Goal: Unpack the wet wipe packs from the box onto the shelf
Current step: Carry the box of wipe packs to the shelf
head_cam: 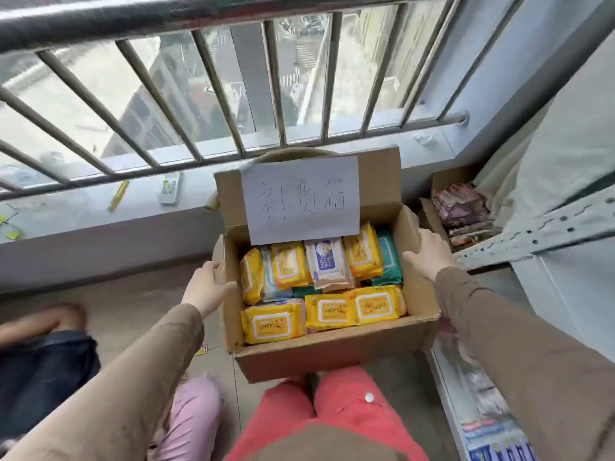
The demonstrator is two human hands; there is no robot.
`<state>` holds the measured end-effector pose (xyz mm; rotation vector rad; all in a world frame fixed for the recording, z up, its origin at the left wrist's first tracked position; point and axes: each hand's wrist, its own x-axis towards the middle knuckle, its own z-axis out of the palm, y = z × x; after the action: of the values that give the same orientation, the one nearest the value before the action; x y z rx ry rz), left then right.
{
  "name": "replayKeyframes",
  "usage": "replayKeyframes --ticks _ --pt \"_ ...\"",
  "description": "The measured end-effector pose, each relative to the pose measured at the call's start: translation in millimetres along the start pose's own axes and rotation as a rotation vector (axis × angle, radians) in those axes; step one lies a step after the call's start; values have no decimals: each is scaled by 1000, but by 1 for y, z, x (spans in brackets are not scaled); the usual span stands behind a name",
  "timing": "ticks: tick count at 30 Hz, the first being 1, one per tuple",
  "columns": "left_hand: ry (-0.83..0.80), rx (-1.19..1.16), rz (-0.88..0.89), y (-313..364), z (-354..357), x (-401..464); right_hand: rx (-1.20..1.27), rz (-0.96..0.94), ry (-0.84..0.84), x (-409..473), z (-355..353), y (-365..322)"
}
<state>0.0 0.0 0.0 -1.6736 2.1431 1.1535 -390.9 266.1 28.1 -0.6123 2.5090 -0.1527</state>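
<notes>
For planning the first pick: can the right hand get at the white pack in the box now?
Probably yes: the box is open on top, the white pack lies uncovered, and the right hand holds the wall nearby.

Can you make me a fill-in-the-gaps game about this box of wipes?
1. Most of the wet wipe packs in the box are coloured ____.
2. The left hand holds the box by its ____ wall.
3. The right hand holds the box by its ____ wall.
4. The sheet of paper on the raised flap is coloured ____.

Missing words: yellow; left; right; white.
</notes>
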Motion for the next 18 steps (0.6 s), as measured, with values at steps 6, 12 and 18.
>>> replayKeyframes --ticks 6,12,18 --pt "-47 68 -165 -13 9 33 15 218 -85 33 19 13" --pt "-147 -145 -339 -27 29 58 40 274 -219 71 33 31" --pt "-155 75 -403 -14 49 77 47 381 -295 93 44 35"
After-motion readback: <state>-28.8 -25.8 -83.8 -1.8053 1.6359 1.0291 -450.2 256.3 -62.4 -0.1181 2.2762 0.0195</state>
